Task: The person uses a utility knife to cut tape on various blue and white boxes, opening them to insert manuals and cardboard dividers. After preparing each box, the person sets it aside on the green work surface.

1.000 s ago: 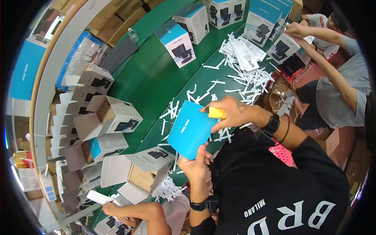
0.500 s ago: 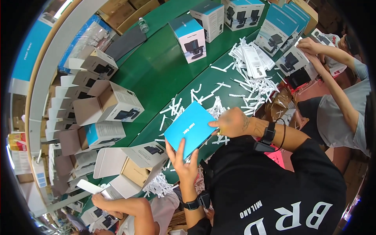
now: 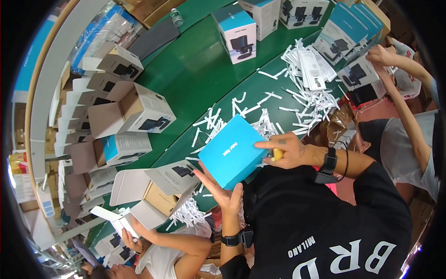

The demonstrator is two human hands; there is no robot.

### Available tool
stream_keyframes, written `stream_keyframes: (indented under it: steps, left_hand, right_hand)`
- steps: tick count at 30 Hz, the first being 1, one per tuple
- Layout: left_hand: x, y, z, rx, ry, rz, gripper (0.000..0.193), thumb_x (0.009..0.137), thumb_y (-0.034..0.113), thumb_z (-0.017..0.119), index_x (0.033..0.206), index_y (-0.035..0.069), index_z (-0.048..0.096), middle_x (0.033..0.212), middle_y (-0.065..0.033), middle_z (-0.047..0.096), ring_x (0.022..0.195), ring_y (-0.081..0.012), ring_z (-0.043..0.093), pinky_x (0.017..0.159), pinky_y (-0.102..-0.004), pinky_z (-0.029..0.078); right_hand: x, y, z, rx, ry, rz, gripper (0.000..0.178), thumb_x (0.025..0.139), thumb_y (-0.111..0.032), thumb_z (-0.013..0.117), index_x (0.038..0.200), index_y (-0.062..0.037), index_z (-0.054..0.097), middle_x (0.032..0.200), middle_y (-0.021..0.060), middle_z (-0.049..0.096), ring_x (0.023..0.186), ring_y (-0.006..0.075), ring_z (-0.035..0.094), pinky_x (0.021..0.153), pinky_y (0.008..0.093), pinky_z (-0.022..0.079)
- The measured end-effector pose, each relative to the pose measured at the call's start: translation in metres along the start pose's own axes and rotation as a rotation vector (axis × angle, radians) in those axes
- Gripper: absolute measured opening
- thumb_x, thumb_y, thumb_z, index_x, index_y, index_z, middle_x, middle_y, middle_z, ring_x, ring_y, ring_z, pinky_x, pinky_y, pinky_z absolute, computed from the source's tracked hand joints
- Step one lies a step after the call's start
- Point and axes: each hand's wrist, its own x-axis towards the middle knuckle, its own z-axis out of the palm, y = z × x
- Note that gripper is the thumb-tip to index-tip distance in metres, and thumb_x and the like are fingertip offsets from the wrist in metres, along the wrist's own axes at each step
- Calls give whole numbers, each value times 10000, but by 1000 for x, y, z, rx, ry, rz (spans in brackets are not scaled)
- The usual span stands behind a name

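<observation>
Above the near edge of the green table (image 3: pixel 186 88), a blue product box (image 3: pixel 232 151) is cradled: left hand (image 3: pixel 223 190) splayed beneath, right hand (image 3: pixel 285 151) pinching its right edge; seemingly light, rigid, best gripped at edges.

Blue box, green belt

I see a bright blue box (image 3: pixel 231 156), a yellow object (image 3: pixel 278 153), white paper strips (image 3: pixel 297 100) on the dark green belt (image 3: pixel 195 79), and a black shirt (image 3: pixel 320 218).

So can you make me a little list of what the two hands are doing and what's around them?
left hand: open palm under the blue box
right hand: fingers on the box's right edge, yellow thing tucked in the palm
surface: green belt
scattered: white paper strips
left of box: open white cartons
others: a co-worker's arm at right
</observation>
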Motion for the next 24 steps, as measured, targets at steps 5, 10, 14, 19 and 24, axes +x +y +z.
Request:
stream_keyframes:
  steps: [5, 10, 14, 19, 24]
  left_hand:
    - [-7, -10, -22, 55, -163, -208, 1108, 832, 235, 778, 1631, 19, 43, 1673, -248, 145, 1523, -352, 251, 1209, -481, 249]
    - [2, -12, -24, 751, -279, 51, 890, 877, 278, 752, 1568, -19, 277, 1613, -299, 265, 1491, -477, 266, 1192, -570, 251]
    - [10, 6, -7, 1019, -253, 202, 708, 900, 268, 735, 1465, -39, 438, 1563, -334, 318, 1452, -566, 262, 1168, -634, 250]
    - [-1, -6, -9, 974, -259, 111, 618, 913, 285, 715, 1401, -40, 521, 1498, -344, 402, 1419, -556, 334, 1135, -643, 300]
    - [1, 8, 11, 1149, -255, 514, 625, 920, 302, 705, 1368, -92, 519, 1377, -323, 515, 1289, -519, 471, 1088, -563, 371]
  right_hand:
    - [10, -10, -10, 360, -40, 414, 488, 885, -170, 773, 1339, -56, 634, 755, 7, 595, 584, 101, 567, 520, 255, 444]
    - [52, -1, -26, 680, -8, 515, 519, 912, -275, 739, 1342, -11, 614, 822, -24, 553, 624, 44, 490, 560, 213, 397]
    - [57, 14, -25, 812, 50, 618, 625, 907, -405, 715, 1367, -2, 584, 854, -21, 553, 595, 28, 450, 518, 178, 336]
    - [65, 15, -28, 639, -15, 537, 640, 896, -396, 721, 1381, -7, 567, 894, -12, 573, 599, 20, 455, 500, 168, 327]
    - [82, 3, -31, 784, -210, 744, 627, 867, -357, 763, 1351, -2, 582, 935, -8, 589, 654, 34, 513, 524, 187, 384]
